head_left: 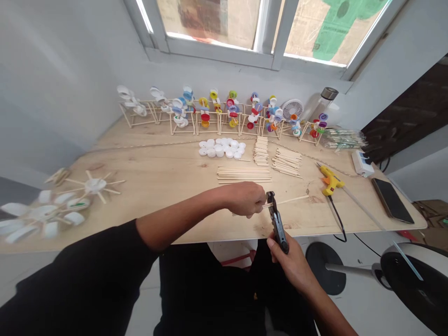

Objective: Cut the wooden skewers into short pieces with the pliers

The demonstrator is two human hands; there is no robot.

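Near the table's front edge, my left hand (247,198) is closed around thin wooden sticks (266,206), its fingers partly hidden. My right hand (292,263) grips dark metal pliers (278,226) by the handles. The pliers' head points up and meets the sticks just beside my left fingers; whether the jaws are pressed together cannot be made out. One stick (294,200) reaches out to the right past the pliers. Behind my left hand lies a row of long sticks (244,174), with shorter stick piles (261,151) farther back.
White bottle caps (220,148) sit mid-table. Colourful cap wheels on stick frames (206,123) line the wall. A yellow glue gun (331,179) and a phone (392,199) lie at right. A spoked stick wheel (95,185) and a white-cap wheel (45,213) lie at left.
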